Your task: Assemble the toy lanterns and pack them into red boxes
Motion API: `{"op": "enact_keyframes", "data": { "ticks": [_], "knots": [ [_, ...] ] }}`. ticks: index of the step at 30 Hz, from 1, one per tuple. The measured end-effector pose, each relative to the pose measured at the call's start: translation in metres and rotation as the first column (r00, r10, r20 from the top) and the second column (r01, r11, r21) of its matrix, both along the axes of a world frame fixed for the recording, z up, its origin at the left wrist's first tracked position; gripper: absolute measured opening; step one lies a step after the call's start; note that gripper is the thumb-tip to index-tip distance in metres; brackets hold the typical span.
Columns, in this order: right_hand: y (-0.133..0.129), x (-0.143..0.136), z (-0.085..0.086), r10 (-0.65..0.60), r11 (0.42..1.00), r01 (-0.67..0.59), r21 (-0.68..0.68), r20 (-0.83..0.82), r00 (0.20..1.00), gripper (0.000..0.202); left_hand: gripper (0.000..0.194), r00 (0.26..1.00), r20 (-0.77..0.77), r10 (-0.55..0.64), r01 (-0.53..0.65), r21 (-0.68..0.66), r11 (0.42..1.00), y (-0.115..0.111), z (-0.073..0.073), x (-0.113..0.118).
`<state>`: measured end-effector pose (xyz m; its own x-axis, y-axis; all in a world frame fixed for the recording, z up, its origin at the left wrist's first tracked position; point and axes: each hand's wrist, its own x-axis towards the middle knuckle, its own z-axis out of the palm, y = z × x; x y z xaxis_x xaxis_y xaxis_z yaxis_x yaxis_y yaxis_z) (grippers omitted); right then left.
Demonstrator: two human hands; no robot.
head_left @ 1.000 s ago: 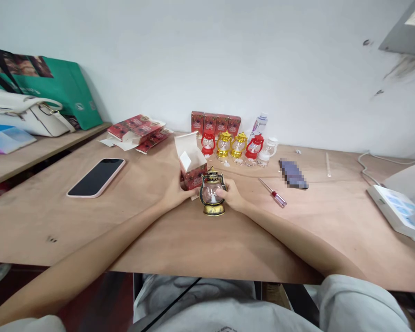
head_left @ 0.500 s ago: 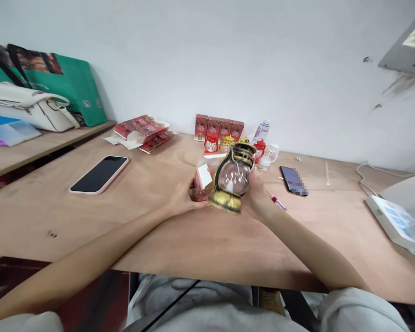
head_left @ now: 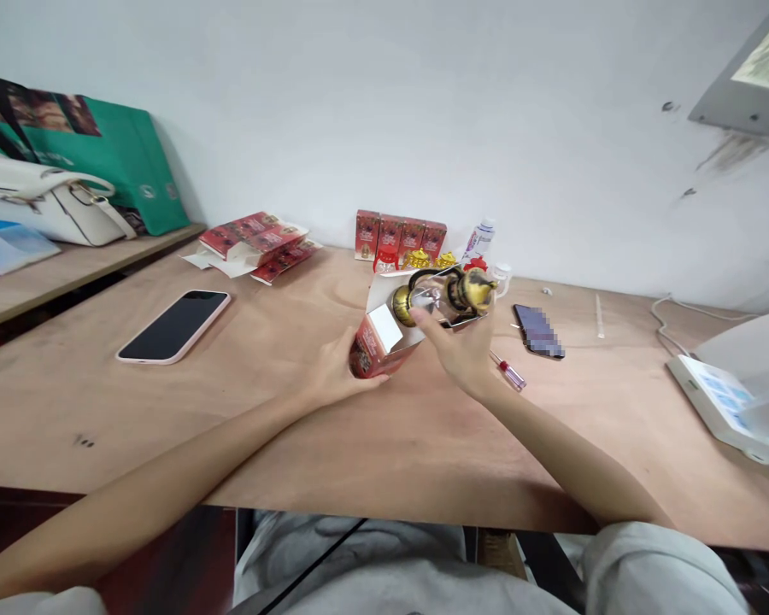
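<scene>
At a wooden desk point(head_left: 308, 465), I hold an antique-gold lantern point(head_left: 441, 295) on its side in my right grip point(head_left: 465, 348), thumb and fingers closed about it. Its round base points toward the open end of a red printed box point(head_left: 370, 348), its gold cap away to the right; whether base and carton touch, I cannot tell. My left grip point(head_left: 338, 369) is clamped around the lower part of that box, which leans with a white flap point(head_left: 384, 329) raised at its mouth.

Behind the lantern, partly hidden by it, stand small red, gold and clear-white lanterns, backed by a row of four red boxes point(head_left: 401, 236) against the wall and a bottle point(head_left: 479, 241) just beside them. More red cartons point(head_left: 260, 245) lie piled to the left, farther back than a phone in a pink case point(head_left: 174, 328). To the right of my right grip lie a screwdriver point(head_left: 510, 374) with a red-and-clear handle and a dark phone point(head_left: 538, 331). A white handbag point(head_left: 70, 209) and a green bag point(head_left: 137, 171) sit at far left.
</scene>
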<state>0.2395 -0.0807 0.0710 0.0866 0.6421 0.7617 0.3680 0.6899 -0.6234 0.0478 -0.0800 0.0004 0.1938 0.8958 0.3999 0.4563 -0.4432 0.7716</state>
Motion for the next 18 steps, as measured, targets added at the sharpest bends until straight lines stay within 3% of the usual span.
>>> {"op": "enact_keyframes", "data": {
  "ticks": [4, 9, 14, 18],
  "knots": [
    [-0.012, -0.001, 0.007, -0.062, 0.997, 0.051, 0.058, 0.197, 0.979, 0.058, 0.061, 0.980, -0.197, 0.030, -0.018, 0.060, 0.998, -0.002, 0.002, 0.002],
    [-0.024, -0.002, 0.017, -0.023, 0.998, -0.002, 0.068, 0.370, 0.929, 0.057, 0.055, 0.988, -0.153, 0.023, -0.014, 0.062, 0.998, -0.004, 0.002, 0.002],
    [-0.031, -0.004, 0.016, 0.022, 0.995, -0.055, 0.084, 0.354, 0.935, 0.066, 0.048, 0.989, -0.146, 0.003, 0.009, 0.082, 0.997, -0.005, -0.002, 0.002],
    [-0.029, -0.005, 0.016, 0.084, 0.992, -0.114, 0.059, 0.373, 0.924, 0.072, 0.052, 0.986, -0.167, -0.021, 0.031, 0.054, 0.998, -0.002, -0.002, 0.003]
  ]
}}
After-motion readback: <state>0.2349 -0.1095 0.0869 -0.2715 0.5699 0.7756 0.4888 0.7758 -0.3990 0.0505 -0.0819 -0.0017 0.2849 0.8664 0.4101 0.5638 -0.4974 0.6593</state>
